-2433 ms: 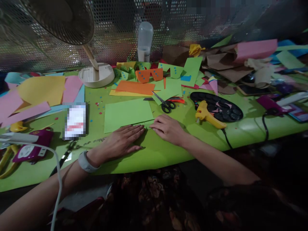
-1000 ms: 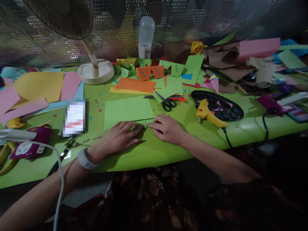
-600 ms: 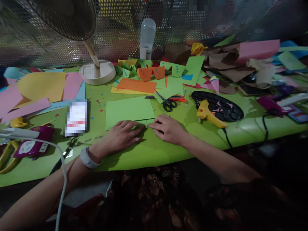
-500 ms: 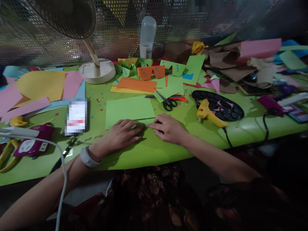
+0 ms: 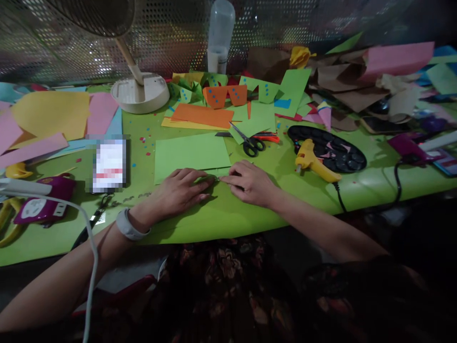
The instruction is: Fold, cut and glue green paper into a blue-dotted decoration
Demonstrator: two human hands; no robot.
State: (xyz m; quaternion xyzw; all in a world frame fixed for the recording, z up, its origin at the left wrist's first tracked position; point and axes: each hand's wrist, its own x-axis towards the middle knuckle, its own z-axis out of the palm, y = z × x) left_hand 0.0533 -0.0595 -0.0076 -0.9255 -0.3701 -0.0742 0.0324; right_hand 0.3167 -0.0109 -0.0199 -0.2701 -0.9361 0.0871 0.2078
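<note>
A light green sheet of paper [image 5: 193, 151] lies on the green tabletop in front of me. My left hand [image 5: 183, 190] rests palm down at its near edge, fingers stretched to the right. My right hand [image 5: 252, 186] is closed, with the index finger pointing left at the tips of the left fingers. Something small and pale lies between the two hands, too small to name. Whatever the right fingers may pinch is hidden. Just beyond the right hand, black-handled scissors [image 5: 253, 145] lie partly over a green paper piece, beside an orange-handled tool [image 5: 269, 138].
To the right are a yellow glue gun [image 5: 312, 162] and a black palette tray [image 5: 344, 155]. A phone [image 5: 110, 166] and purple power adapter [image 5: 46, 200] lie left. Behind stand a fan base [image 5: 141, 97], a bottle [image 5: 221, 33] and orange cut paper [image 5: 214, 97]. A white cable [image 5: 93, 271] crosses my left arm.
The whole view has shifted so that the table sits slightly higher in the picture. Both hands keep nearly the same place and pose at the paper's near edge.
</note>
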